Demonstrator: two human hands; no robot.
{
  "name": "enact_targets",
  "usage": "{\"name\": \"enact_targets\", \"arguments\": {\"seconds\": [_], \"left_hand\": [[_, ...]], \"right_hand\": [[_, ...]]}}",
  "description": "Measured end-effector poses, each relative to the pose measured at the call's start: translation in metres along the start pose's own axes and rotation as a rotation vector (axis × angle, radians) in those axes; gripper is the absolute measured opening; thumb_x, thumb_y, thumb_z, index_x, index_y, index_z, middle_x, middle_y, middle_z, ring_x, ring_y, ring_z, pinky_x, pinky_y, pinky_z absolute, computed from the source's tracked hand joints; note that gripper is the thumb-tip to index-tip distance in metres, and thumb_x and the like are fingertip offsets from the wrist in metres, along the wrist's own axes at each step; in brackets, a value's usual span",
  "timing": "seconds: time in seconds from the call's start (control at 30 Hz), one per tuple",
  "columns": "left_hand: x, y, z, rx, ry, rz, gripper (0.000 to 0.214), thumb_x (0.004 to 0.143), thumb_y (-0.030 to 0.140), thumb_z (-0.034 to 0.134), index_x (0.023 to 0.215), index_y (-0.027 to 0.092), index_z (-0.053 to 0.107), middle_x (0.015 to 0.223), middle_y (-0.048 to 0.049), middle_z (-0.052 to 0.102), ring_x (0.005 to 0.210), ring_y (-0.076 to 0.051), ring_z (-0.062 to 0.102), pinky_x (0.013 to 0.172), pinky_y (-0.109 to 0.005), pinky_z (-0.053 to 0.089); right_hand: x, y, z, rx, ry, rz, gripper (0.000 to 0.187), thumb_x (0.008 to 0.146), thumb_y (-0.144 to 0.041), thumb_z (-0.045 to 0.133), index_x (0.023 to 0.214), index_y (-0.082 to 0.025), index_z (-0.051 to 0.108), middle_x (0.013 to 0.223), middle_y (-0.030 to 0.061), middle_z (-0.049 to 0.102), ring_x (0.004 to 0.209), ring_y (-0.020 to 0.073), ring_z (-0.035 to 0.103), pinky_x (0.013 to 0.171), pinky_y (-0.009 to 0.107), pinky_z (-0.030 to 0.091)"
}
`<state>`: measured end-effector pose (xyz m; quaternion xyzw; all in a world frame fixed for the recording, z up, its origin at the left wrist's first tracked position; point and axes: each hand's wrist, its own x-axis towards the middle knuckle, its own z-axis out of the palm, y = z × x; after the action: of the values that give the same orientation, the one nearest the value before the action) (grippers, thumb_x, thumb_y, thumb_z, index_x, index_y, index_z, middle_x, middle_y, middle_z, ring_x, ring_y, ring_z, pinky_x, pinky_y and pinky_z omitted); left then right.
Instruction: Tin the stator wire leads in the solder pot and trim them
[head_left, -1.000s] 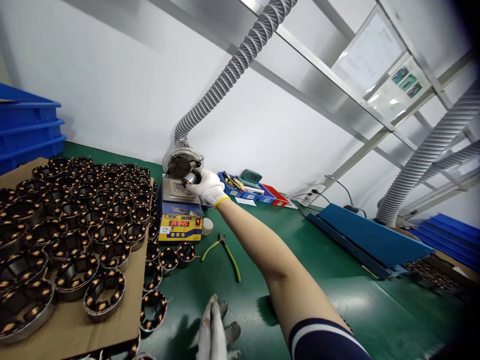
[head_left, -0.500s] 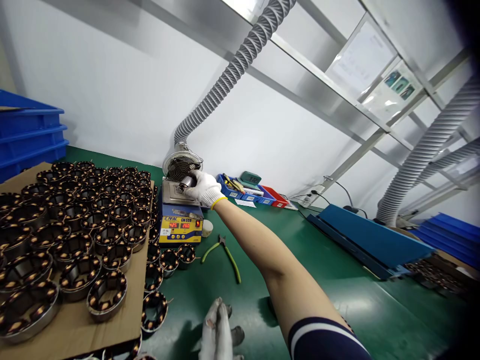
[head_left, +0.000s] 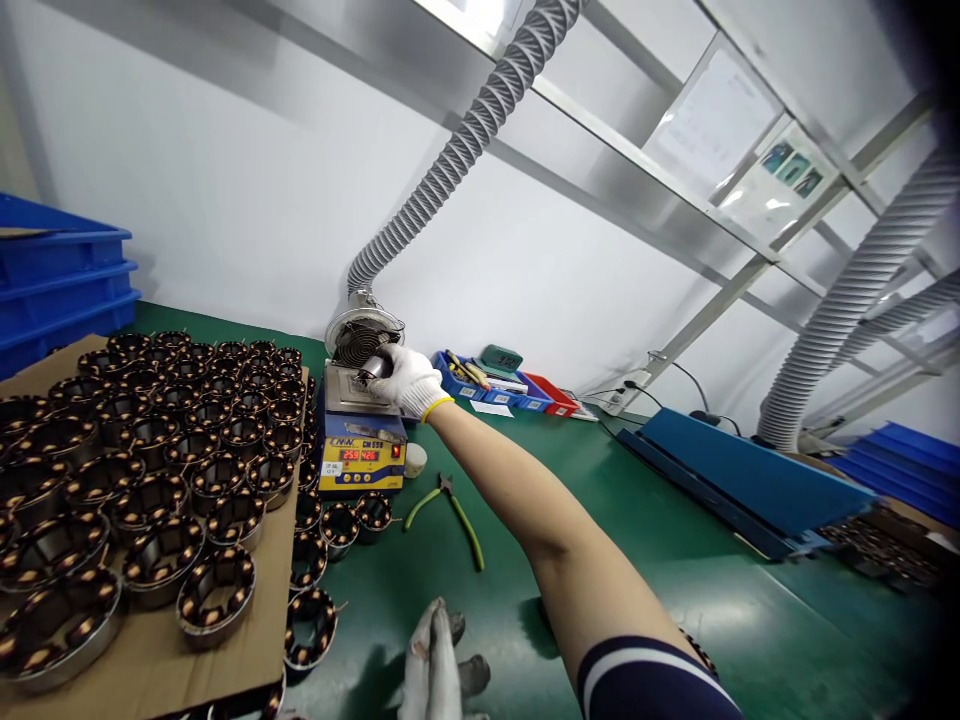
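Observation:
My right hand (head_left: 409,379), in a white glove, is stretched far forward and closed round a motor stator ring (head_left: 374,368), holding it tilted over the metal top plate of a yellow and blue solder pot (head_left: 361,440). My left hand (head_left: 433,665), also gloved, rests low at the bottom edge above the green mat, fingers stretched out flat together, holding nothing.
Many copper-wound stator rings (head_left: 150,470) cover a cardboard sheet (head_left: 225,660) at left; a few lie loose on the mat. Green-handled cutters (head_left: 450,505) lie by the pot. A fume hose intake (head_left: 363,330) stands behind it. Blue crates (head_left: 60,280) at far left, small bins (head_left: 510,385) and a blue tray (head_left: 742,480) at right.
My right hand has stayed over the solder pot with the stator, shifting only slightly. The view has tilted a little, and the left hand sits slightly lower in it.

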<state>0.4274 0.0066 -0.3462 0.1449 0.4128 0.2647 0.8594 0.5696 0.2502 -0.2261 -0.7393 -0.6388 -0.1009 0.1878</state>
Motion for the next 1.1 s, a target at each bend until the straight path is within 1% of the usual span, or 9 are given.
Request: {"name": "enact_targets", "arguments": {"seconds": [0.13, 0.4, 0.53, 0.63, 0.77, 0.83, 0.9, 1.0, 1.1], "left_hand": [[0.002, 0.003, -0.004, -0.011, -0.07, -0.039, 0.077, 0.086, 0.054, 0.045, 0.149, 0.015, 0.026, 0.144, -0.0206, 0.043, 0.084, -0.025, 0.069, 0.059, -0.032, 0.052], [0.003, -0.001, -0.006, -0.014, -0.092, -0.056, 0.069, 0.089, 0.045, 0.04, 0.148, 0.015, 0.023, 0.147, -0.0204, 0.038, 0.079, -0.021, 0.066, 0.052, -0.026, 0.048], [0.003, 0.002, -0.005, -0.01, -0.079, -0.012, 0.068, 0.087, 0.049, 0.045, 0.145, 0.016, 0.03, 0.143, -0.0197, 0.043, 0.083, -0.022, 0.065, 0.052, -0.026, 0.047], [-0.002, 0.013, 0.0, 0.014, -0.065, -0.057, 0.062, 0.09, 0.052, 0.04, 0.142, 0.019, 0.033, 0.139, -0.016, 0.047, 0.085, -0.022, 0.064, 0.056, -0.027, 0.047], [-0.013, 0.021, 0.001, 0.071, -0.054, -0.037, 0.058, 0.092, 0.053, 0.034, 0.14, 0.021, 0.035, 0.132, -0.016, 0.054, 0.085, -0.023, 0.064, 0.063, -0.031, 0.048], [-0.013, 0.017, -0.002, 0.081, -0.113, 0.06, 0.067, 0.084, 0.058, 0.048, 0.139, 0.023, 0.035, 0.126, -0.0164, 0.058, 0.089, -0.028, 0.065, 0.07, -0.038, 0.051], [-0.01, 0.013, -0.004, 0.103, -0.146, 0.125, 0.069, 0.074, 0.062, 0.06, 0.13, 0.026, 0.045, 0.119, -0.0138, 0.062, 0.095, -0.031, 0.065, 0.083, -0.047, 0.05], [-0.008, 0.009, 0.0, 0.176, -0.08, 0.085, 0.054, 0.075, 0.067, 0.057, 0.11, 0.026, 0.056, 0.109, -0.009, 0.067, 0.101, -0.032, 0.063, 0.101, -0.059, 0.038], [-0.009, 0.011, 0.006, 0.181, -0.001, 0.07, 0.044, 0.077, 0.064, 0.056, 0.098, 0.025, 0.058, 0.1, -0.0058, 0.068, 0.095, -0.03, 0.064, 0.105, -0.063, 0.034]], "right_hand": [[0.004, 0.003, 0.0, 0.015, 0.018, 0.004, 0.052, 0.068, -0.047, 0.069, 0.115, -0.028, 0.062, 0.104, 0.0016, 0.068, 0.094, 0.0241, 0.064, 0.081, 0.032, 0.053], [0.0, 0.0, 0.004, 0.004, 0.025, 0.004, 0.047, 0.068, -0.046, 0.07, 0.111, -0.028, 0.065, 0.101, 0.0018, 0.069, 0.094, 0.0254, 0.066, 0.079, 0.033, 0.054], [0.0, 0.006, -0.013, 0.136, 0.099, 0.034, 0.054, 0.065, -0.041, 0.075, 0.117, -0.025, 0.064, 0.103, 0.0017, 0.07, 0.097, 0.0245, 0.066, 0.085, 0.033, 0.054], [-0.014, 0.019, -0.038, 0.378, 0.137, 0.169, 0.055, 0.067, -0.032, 0.077, 0.119, -0.019, 0.063, 0.102, 0.0033, 0.071, 0.096, 0.0202, 0.066, 0.089, 0.028, 0.053], [-0.074, 0.058, -0.082, 0.724, 0.179, 0.437, 0.051, 0.072, -0.02, 0.076, 0.121, -0.012, 0.061, 0.103, 0.0068, 0.07, 0.088, 0.0159, 0.067, 0.081, 0.025, 0.056], [-0.118, 0.09, -0.105, 0.845, 0.213, 0.543, 0.047, 0.078, -0.019, 0.072, 0.123, -0.014, 0.06, 0.098, 0.0061, 0.07, 0.077, 0.0148, 0.067, 0.071, 0.027, 0.059], [-0.169, 0.128, -0.128, 0.899, 0.268, 0.664, 0.044, 0.083, -0.021, 0.066, 0.126, -0.016, 0.058, 0.093, 0.0048, 0.069, 0.068, 0.0133, 0.066, 0.063, 0.026, 0.06], [-0.251, 0.187, -0.161, 0.68, 0.318, 0.905, 0.04, 0.089, -0.028, 0.058, 0.128, -0.02, 0.056, 0.09, 0.0017, 0.069, 0.063, 0.0098, 0.065, 0.061, 0.021, 0.057], [-0.327, 0.234, -0.183, 0.402, 0.274, 1.108, 0.031, 0.091, -0.034, 0.055, 0.117, -0.02, 0.064, 0.082, 0.0004, 0.069, 0.057, 0.0087, 0.063, 0.056, 0.017, 0.053]]}}
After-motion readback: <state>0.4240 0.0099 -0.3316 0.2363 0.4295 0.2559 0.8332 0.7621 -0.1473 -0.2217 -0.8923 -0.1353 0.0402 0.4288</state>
